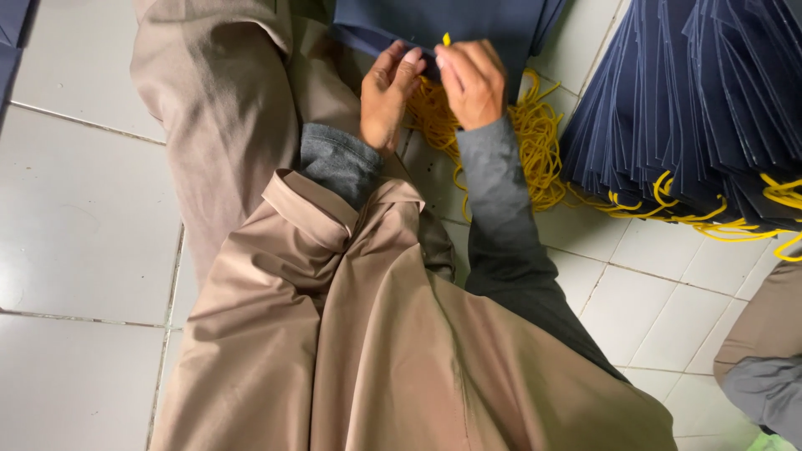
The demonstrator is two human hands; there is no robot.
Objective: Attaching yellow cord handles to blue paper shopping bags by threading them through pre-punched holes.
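My left hand (386, 92) and my right hand (472, 79) meet at the lower edge of a flat navy paper bag (468, 21) lying on the floor ahead of me. The fingertips of both hands pinch a thin yellow cord (446, 38) whose tip pokes up just above the bag's edge. Under my wrists lies a loose pile of yellow cords (535, 142) on the white tiles. Grey sleeves cover my forearms, and beige cloth covers my lap and legs.
A fanned stack of navy paper bags (693, 108) with yellow cord handles stands at the right. White floor tiles (75, 217) spread to the left and lower right. Another person's beige and grey clothing (764, 359) shows at the right edge.
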